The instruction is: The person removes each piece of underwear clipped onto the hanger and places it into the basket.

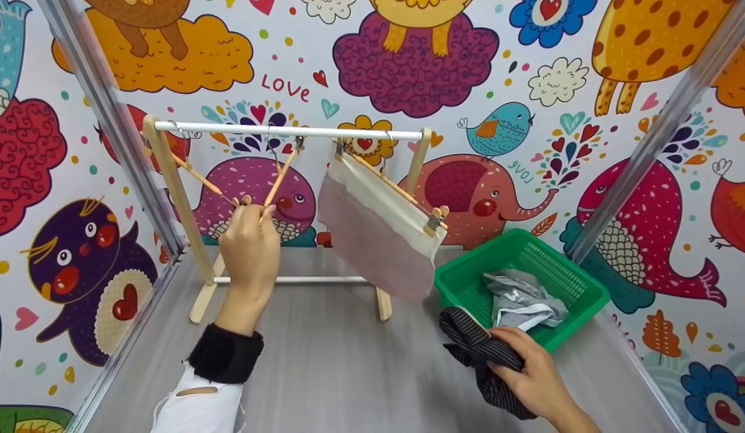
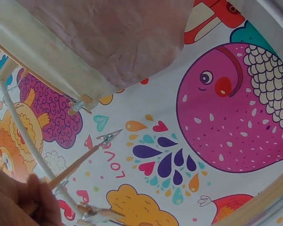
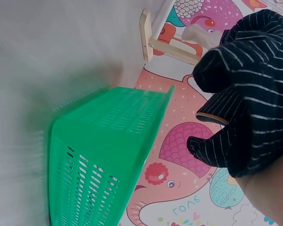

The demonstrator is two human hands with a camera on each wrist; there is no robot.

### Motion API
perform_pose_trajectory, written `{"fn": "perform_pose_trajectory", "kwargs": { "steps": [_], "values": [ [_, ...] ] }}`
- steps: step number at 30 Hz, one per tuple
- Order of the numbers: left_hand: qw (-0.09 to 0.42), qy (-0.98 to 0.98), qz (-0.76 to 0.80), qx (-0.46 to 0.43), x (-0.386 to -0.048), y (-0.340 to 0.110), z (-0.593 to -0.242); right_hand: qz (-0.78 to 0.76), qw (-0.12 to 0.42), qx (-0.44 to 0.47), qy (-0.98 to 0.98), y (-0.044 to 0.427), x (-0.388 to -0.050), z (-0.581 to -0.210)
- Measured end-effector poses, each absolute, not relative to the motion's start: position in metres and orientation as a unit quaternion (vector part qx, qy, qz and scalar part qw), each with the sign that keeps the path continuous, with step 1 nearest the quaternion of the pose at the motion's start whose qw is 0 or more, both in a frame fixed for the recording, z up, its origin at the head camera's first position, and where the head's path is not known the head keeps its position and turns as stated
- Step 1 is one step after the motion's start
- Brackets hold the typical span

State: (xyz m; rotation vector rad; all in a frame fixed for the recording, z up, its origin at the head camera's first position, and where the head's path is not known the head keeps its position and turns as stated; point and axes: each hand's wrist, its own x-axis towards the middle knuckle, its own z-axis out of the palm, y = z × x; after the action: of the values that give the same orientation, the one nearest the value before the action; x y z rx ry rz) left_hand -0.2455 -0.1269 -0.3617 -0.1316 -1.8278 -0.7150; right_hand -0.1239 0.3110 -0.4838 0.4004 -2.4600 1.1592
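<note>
Bunched cloth garment (image 3: 269, 84): black, white pinstripes
Wooden clip hanger (image 1: 281, 178): tan
Hanging thin cloth (image 1: 372, 240): mauve, cream upper band
Perforated rectangular plastic basket (image 3: 104, 141): plain green

Ok so I get 1 wooden rack (image 1: 183, 207) with 2 white bars (image 1: 324, 280), 3 hangers (image 1: 281, 177) on it, plus 1 pink-and-cream cloth (image 1: 381, 246) on the rack's right half with 2 clips (image 1: 432, 224). Right of the rack: 1 green basket (image 1: 552, 258), grey fabric (image 1: 522, 300) inside, can't tell how many pieces. In front of the rack: 2 hands (image 1: 249, 240) (image 1: 537, 376), 1 striped cloth (image 1: 468, 337).
</note>
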Motion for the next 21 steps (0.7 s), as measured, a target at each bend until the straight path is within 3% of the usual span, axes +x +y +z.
{"fn": "perform_pose_trajectory", "kwargs": {
  "steps": [14, 21],
  "values": [
    [0.550, -0.779, -0.297, -0.055, -0.246, -0.131, -0.370, 0.385, 0.219, 0.119, -0.889, 0.324, -0.132, -0.472],
    [0.517, -0.790, -0.326, -0.049, -0.241, -0.132, -0.372, 0.378, 0.236, 0.105, -0.889, 0.332, -0.137, -0.465]
  ]
}}
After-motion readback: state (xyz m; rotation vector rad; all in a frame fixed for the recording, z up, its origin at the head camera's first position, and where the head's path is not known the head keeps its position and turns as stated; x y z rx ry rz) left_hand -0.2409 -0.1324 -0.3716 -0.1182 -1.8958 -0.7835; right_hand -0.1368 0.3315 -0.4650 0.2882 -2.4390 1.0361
